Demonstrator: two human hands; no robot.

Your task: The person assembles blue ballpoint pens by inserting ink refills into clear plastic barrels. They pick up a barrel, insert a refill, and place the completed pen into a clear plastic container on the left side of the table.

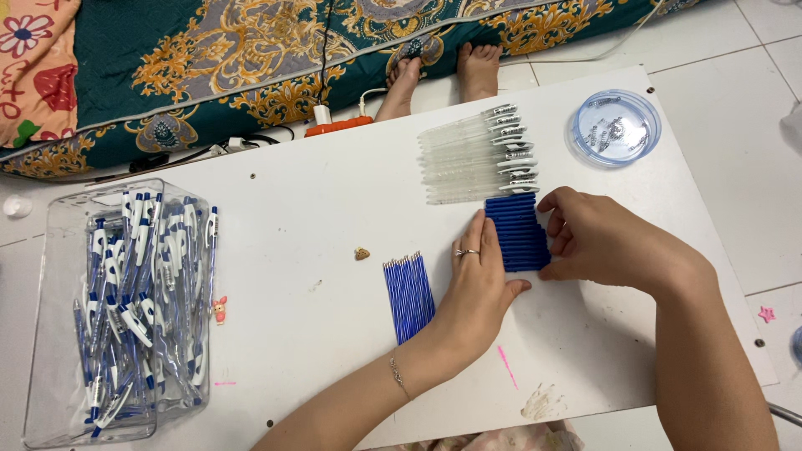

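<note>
Left hand [480, 280]: flat, fingers loose, pressing the blue grips' [518, 234] edge.
Right hand [597, 238]: fingers curled against the opposite edge.
Tip: squeeze evenly, keeping the row square on the desk [317, 225].

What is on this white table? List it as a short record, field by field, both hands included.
surface: white table
left hand: flat, against the left edge of the blue grips
right hand: at the row's right edge
blue grips: short ribbed pieces, side by side in a row
clear barrels: row just beyond the grips
refills: blue bundle, left of the left hand
clear bin: assembled blue and white pens, table's left end
round lidded dish: far right corner
</note>
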